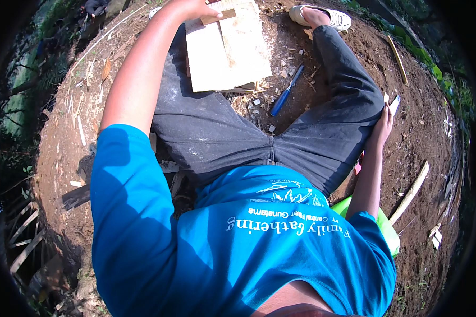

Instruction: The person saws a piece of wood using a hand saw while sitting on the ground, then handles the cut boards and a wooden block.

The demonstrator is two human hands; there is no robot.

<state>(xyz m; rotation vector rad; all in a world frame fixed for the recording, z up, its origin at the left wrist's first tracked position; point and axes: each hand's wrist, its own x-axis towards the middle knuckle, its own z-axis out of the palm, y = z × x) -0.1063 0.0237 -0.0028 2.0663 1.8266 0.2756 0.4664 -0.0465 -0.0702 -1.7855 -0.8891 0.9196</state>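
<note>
Between my spread legs stands a pale square wooden board [243, 53] with a smaller plank [240, 37] lying on top of it. At its far end, my left hand [198, 9] is closed on a small wooden block [218, 17]; the frame's upper edge cuts off part of that hand. My right hand [384, 124] rests beside my right knee, fingers closed round a slim, pale flat piece [395, 104] whose kind I cannot make out. A chisel-like tool with a blue handle [281, 102] lies on the ground right of the board.
Wood chips [256, 102] litter the soil around the board. A bright green object [388, 235] sits by my right elbow, partly hidden. Sticks [410, 193] lie on the right, and a dark charred piece of wood [76, 196] lies on the left.
</note>
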